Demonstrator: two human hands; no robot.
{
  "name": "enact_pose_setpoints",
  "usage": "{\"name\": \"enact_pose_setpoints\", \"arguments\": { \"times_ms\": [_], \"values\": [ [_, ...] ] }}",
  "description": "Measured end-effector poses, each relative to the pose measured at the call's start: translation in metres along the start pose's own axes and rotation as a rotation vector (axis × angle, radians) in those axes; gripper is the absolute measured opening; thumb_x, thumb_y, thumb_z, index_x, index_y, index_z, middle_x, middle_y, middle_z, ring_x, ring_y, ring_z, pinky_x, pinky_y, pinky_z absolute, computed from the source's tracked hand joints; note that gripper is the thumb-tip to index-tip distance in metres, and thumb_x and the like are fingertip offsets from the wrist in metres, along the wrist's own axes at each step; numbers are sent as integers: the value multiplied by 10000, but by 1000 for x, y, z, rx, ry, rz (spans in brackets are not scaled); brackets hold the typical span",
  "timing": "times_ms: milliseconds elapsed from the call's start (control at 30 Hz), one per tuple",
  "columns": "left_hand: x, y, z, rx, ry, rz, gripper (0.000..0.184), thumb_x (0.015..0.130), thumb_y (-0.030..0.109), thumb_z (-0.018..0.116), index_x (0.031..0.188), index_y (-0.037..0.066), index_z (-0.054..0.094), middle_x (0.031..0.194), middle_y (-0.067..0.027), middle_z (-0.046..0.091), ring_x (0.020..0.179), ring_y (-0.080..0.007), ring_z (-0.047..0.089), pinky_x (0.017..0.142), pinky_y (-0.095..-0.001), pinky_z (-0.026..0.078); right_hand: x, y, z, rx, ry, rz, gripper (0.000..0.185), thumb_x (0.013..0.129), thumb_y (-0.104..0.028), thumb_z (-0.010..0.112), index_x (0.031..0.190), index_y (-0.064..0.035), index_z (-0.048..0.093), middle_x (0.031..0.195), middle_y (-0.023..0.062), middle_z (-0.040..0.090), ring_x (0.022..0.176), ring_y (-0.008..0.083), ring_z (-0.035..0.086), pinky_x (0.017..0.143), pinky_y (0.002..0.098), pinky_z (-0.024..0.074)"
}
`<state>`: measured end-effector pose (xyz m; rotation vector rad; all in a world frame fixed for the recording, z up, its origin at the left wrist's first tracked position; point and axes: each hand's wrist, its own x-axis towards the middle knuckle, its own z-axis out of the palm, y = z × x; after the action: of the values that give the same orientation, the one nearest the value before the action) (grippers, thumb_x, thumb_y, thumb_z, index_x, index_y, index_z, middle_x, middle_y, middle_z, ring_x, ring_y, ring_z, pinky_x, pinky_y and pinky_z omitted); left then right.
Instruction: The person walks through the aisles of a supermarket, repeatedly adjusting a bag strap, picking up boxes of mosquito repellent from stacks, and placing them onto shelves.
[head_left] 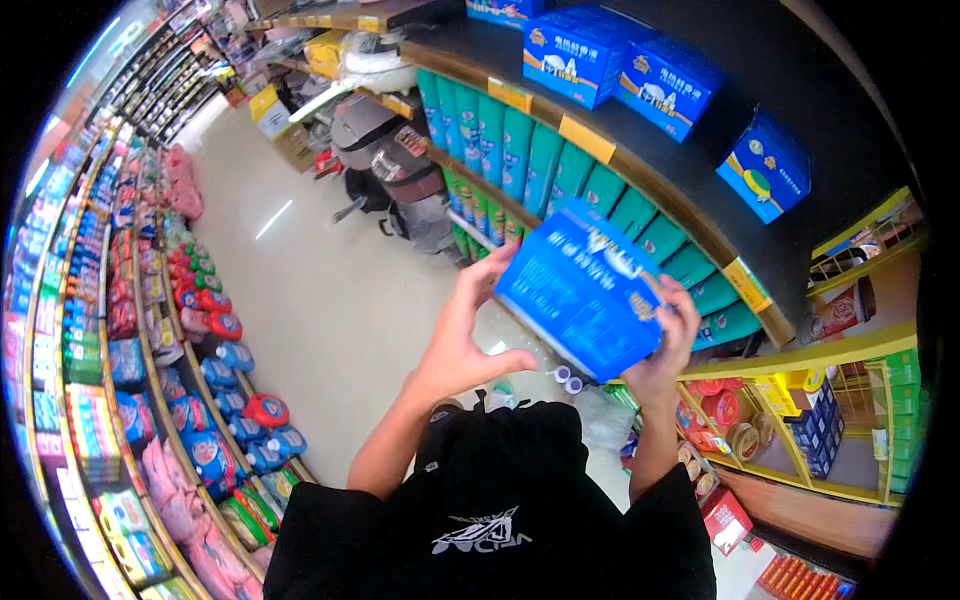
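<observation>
A blue box of mosquito repellent liquid (575, 290) is held up in front of my chest, tilted, with blurred white print on the side facing me. My right hand (668, 340) grips its right end, fingers curled around the edge. At the opposite end, the fingers of my left hand (470, 325) touch the box's edge; the thumb is stretched out wide, apart from it. Similar blue boxes (670, 85) stand on the dark shelf top (690, 170) beyond, and a single blue box (765, 165) sits farther right.
Teal packs (515, 150) line the shelf just behind the held box. A grey bag (390, 160) stands against that shelf's far end. Left of the pale aisle floor (290, 260), shelves carry blue detergent packs (210, 455). Yellow-edged racks (800, 365) hold goods at the right.
</observation>
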<state>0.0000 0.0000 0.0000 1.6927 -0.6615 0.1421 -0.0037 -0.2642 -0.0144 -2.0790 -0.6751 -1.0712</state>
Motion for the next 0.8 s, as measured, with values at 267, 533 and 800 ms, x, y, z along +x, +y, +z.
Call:
{"name": "enact_pose_setpoints", "arguments": {
  "times_ms": [267, 533, 800],
  "values": [
    [149, 9, 8, -233, -213, -66, 1303, 551, 295, 933, 1520, 94, 86, 1265, -153, 451, 1140, -287, 529, 975, -433, 441, 83, 66, -13, -236, 127, 223, 831, 651, -131, 813, 1351, -15, 382, 1356, 195, 409, 1207, 331, 496, 1017, 409, 397],
    [248, -39, 12, -454, -344, 36, 1323, 621, 224, 907, 1517, 77, -57, 1271, -180, 447, 1196, -323, 521, 993, -458, 441, 137, 89, 12, -146, 228, 574, 858, 696, -17, 788, 1407, 25, 309, 1312, 160, 448, 1152, 266, 537, 986, 375, 447],
    [280, -89, -9, -441, -428, 50, 1322, 667, 353, 875, 1511, 54, -98, 1441, -294, 324, 1293, -390, 435, 1002, -476, 434, 169, 118, 45, -526, 23, 635, 623, 804, -212, 753, 1306, 23, 467, 1121, 241, 619, 1035, 364, 622, 861, 383, 487]
  ]
}}
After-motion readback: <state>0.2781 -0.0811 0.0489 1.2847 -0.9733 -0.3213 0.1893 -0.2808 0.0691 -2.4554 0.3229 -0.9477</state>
